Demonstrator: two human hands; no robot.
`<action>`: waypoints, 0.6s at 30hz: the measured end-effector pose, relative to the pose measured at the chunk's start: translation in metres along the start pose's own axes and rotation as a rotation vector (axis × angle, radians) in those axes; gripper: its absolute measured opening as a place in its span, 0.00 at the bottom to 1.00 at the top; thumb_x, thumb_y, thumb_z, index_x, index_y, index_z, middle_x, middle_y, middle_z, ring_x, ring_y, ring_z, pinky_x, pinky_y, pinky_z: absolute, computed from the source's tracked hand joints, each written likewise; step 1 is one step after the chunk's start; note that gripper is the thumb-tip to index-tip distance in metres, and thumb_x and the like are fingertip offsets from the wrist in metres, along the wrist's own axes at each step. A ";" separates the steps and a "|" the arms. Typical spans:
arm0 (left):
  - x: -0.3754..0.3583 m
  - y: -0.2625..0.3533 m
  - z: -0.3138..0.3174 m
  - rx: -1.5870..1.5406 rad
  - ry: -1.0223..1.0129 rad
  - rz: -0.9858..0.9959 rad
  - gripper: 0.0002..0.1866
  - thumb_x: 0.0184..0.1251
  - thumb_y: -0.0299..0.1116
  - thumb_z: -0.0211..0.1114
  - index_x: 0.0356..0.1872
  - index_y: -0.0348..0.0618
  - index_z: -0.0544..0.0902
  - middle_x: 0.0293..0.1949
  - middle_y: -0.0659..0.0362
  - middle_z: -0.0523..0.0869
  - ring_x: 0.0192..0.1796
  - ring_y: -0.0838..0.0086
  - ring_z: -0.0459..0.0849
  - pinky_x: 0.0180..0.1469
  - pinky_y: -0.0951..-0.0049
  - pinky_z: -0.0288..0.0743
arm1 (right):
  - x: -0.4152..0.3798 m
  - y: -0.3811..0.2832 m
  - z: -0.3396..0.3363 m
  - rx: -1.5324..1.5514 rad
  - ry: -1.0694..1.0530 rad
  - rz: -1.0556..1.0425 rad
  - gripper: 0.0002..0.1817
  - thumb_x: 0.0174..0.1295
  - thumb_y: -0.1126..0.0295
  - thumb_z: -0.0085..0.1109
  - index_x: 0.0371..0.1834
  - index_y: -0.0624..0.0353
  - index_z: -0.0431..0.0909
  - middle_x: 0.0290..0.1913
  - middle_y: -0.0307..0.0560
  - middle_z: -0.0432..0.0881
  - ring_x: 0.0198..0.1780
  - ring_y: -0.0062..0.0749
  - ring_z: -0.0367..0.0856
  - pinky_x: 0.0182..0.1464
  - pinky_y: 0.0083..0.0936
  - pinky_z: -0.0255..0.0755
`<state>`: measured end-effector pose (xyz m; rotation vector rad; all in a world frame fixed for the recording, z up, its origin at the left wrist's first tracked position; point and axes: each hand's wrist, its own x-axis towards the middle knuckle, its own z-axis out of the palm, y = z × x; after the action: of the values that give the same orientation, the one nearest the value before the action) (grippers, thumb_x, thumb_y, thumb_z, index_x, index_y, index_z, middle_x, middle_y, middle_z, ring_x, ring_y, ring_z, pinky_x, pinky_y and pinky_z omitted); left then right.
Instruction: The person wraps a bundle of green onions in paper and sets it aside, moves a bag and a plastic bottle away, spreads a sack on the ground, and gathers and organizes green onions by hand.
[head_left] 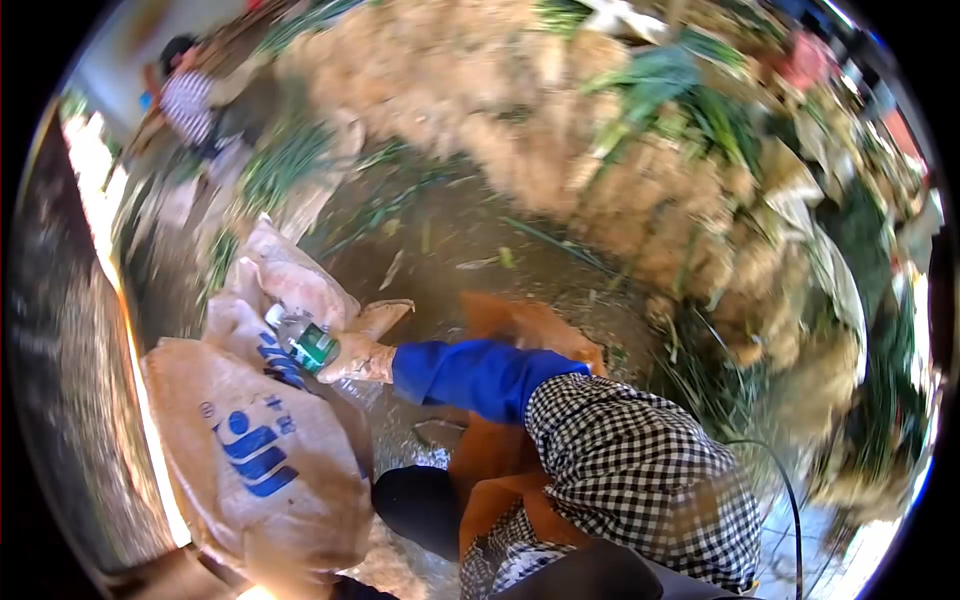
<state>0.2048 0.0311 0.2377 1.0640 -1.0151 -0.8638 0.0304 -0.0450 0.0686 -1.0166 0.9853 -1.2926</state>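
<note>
My right hand (355, 360), reaching leftward in a blue sleeve cuff, is closed around a clear plastic bottle (312, 343). The bottle has a green label and a white cap and lies tilted over the woven sacks. Just below it, a large pale sack (250, 450) with blue printing bulges upright. Another pale sack (290, 275) sits behind the bottle. At the bottom edge, a blurred skin-toned shape (280, 560) by the sack appears to be my left hand; its fingers are smeared.
Heaps of root-covered green-leaved bundles (690, 210) curve across the back and right. Loose green leaves (400, 200) litter the wet floor (440, 240). A person (190, 105) in a checked top is at the far left. A dark cable (790, 490) hangs at right.
</note>
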 end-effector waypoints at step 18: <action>-0.133 0.002 0.258 -0.400 -1.021 -0.147 0.28 0.54 0.33 0.52 0.59 0.37 0.67 0.55 0.53 0.71 0.55 0.66 0.70 0.59 0.68 0.65 | -0.405 -0.211 -0.162 -0.097 0.956 -0.948 0.27 0.38 0.64 0.68 0.45 0.61 0.75 0.37 0.39 0.79 0.39 0.22 0.76 0.45 0.22 0.71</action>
<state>-0.0809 0.0832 0.2493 0.3054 -1.5018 -1.7243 -0.1977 0.3512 0.2300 -0.9575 1.3094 -2.6877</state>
